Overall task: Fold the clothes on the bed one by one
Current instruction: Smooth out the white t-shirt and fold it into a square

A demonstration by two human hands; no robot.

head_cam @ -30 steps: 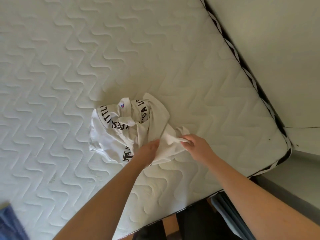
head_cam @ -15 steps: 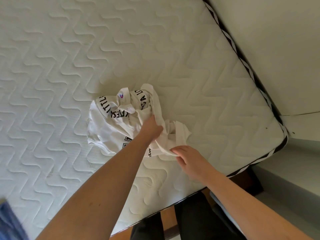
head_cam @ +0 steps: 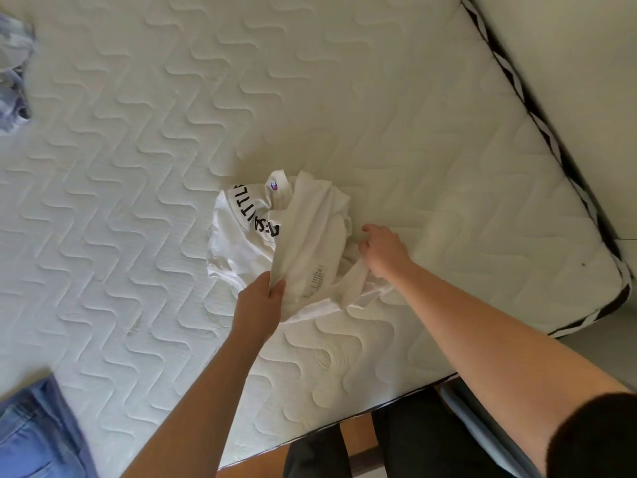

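Observation:
A crumpled white T-shirt with black lettering (head_cam: pixel 262 229) lies bunched on the quilted white mattress (head_cam: pixel 413 139). My left hand (head_cam: pixel 260 305) pinches a long fold of the shirt at its near edge and holds it pulled up. My right hand (head_cam: pixel 381 248) rests at the shirt's right side, fingers curled against the fabric there; whether it grips the cloth is hard to tell. Part of the shirt's print is hidden in the folds.
Blue jeans (head_cam: pixel 38 432) lie at the near left corner of the view. A pale grey-blue garment (head_cam: pixel 13 74) sits at the far left edge. The mattress's black-and-white trim (head_cam: pixel 537 108) runs along a wall on the right. My dark trousers and the floor show below.
My left hand has drawn back toward me, pulling a fold of the shirt with it. My right hand has moved up along the shirt's right side. The view shifted, revealing jeans and another garment.

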